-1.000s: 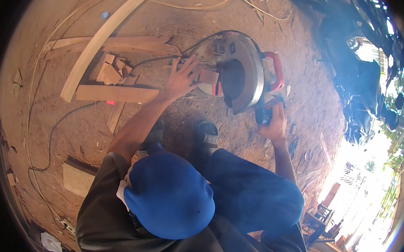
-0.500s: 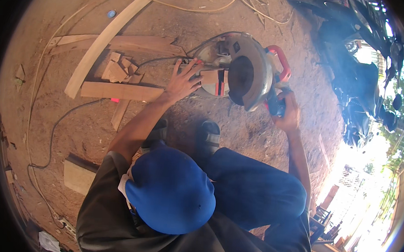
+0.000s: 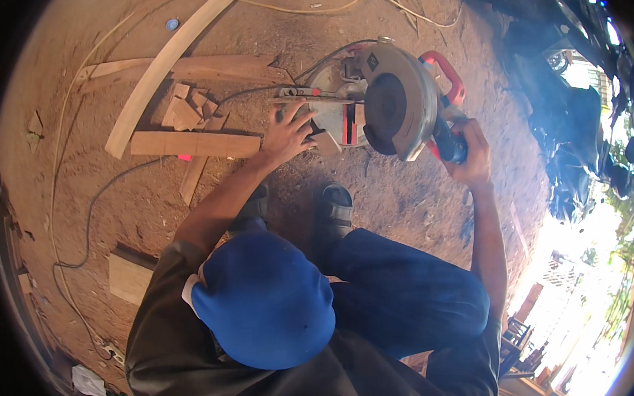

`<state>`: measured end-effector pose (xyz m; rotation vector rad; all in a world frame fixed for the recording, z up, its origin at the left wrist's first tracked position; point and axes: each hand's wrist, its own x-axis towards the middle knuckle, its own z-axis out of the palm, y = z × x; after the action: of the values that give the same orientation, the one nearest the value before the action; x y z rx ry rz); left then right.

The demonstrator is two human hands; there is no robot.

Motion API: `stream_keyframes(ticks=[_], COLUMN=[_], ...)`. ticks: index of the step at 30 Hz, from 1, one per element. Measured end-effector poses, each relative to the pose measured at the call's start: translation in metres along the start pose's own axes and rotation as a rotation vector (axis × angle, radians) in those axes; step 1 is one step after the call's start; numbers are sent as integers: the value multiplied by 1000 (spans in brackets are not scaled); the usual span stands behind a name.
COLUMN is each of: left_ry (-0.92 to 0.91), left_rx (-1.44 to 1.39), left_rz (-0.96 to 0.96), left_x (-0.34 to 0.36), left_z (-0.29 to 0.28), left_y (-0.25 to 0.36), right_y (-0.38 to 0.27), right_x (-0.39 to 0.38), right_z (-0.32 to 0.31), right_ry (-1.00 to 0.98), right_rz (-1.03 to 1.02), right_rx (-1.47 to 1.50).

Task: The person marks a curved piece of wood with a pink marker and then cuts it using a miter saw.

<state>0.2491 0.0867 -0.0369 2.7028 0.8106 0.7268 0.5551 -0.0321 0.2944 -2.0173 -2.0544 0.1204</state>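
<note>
My right hand (image 3: 471, 152) is wrapped round the dark handle of a miter saw (image 3: 407, 95), which stands on the dirt floor ahead of me. The saw's round blade guard is metal, and a red carry handle (image 3: 445, 72) curves beside it. At the left side of the saw's base (image 3: 332, 116), my left hand (image 3: 288, 133) has its fingers round a small wooden piece (image 3: 325, 142), tilted at the front edge of the base. Another small wood piece (image 3: 360, 114) lies past the red slot, partly hidden by the guard.
Left of the saw are a long curved plank (image 3: 167, 72), a flat board (image 3: 194, 144) and a pile of wood offcuts (image 3: 189, 109). A dark power cord (image 3: 90, 208) and a pale hose-like line (image 3: 58, 184) run over the dirt. A parked motorbike (image 3: 561, 117) stands at the right.
The saw head has risen and shifted right with my right hand. My left hand has drawn the small wooden piece towards me, off the fence, leaving another piece right of the slot.
</note>
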Motion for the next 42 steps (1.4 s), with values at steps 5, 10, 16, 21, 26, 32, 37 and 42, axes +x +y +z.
stream_keyframes(ticks=[5,10,16,21,26,32,37,42], left_ry=[4,12,-97,-96,-133,-92,-54,-136], left_rx=[-6,-61,-138,-166,-163,-204,-261,-567], left_rz=[-9,52,37,1,-86,-60,-1,-135], left_x=[1,2,7,8,-17,-1,9,9], left_z=[2,-4,3,10,5,10,8,20], left_y=[2,22,47,75,65,75,75,81], right_y=[7,13,14,26,33,38,40,50], right_x=[9,13,21,20,29,27,30,22], right_z=[-5,-14,-10,-27,-6,-29,-29,-21], right_ry=[41,49,39,28,42,15,17,-2], right_rz=[-66,-33,-23,-65,-106,-83,-114,-95], right_rx=[-28,-23,-26,-34,-2,-58,-47,-56])
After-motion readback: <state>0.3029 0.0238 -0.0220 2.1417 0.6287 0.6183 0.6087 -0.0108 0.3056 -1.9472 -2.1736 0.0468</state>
